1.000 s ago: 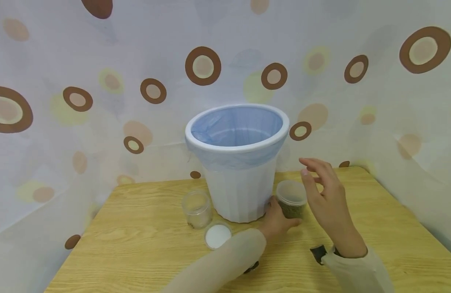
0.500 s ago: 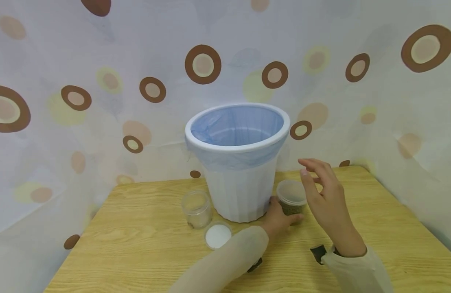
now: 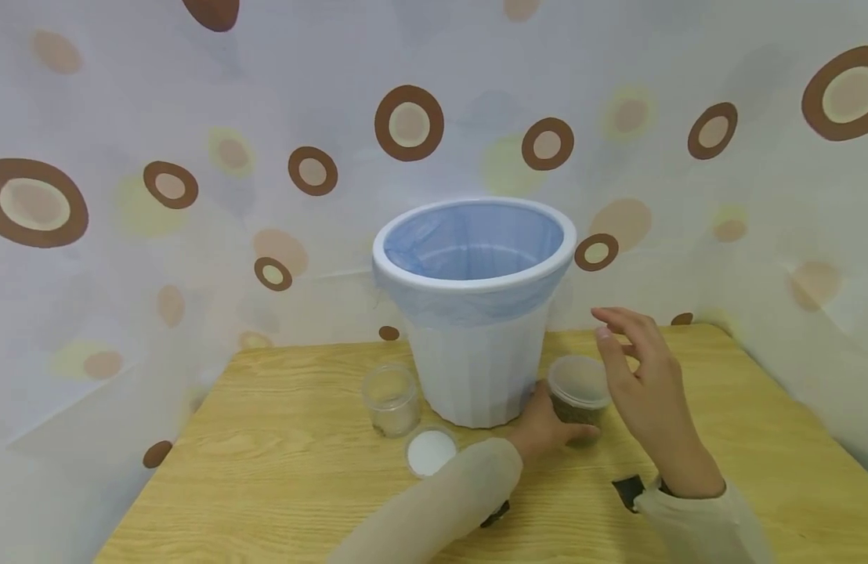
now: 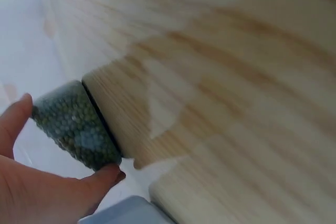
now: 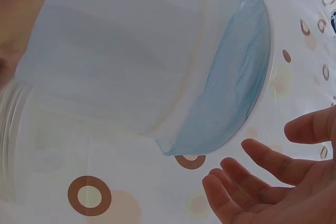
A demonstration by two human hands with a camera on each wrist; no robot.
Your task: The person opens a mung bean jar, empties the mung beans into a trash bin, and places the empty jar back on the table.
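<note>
Slightly nearer the person than half a second ago, the clear jar of green beans (image 3: 578,384) sits just right of the white bin (image 3: 479,368). Left to right: clear plastic jar (image 3: 392,403), white-topped round container (image 3: 431,453), blue-lined bin, left hand (image 3: 547,429) gripping the bean jar, right hand (image 3: 645,384) beside it, thumb and fingers spaced wide.

The clear tub (image 3: 579,381) in the left hand (image 3: 549,428) has green bits (image 4: 76,121). Past that hand, the bin (image 3: 479,368) is white with a light blue bag (image 3: 476,310). Left of the hand are a clear jar (image 3: 392,406) and a white disc (image 3: 431,452). Behind the right hand (image 3: 652,392), the white wall (image 3: 469,47) has brown rings and yellow spots. The bench (image 3: 286,446) is yellow with wood lines.
</note>
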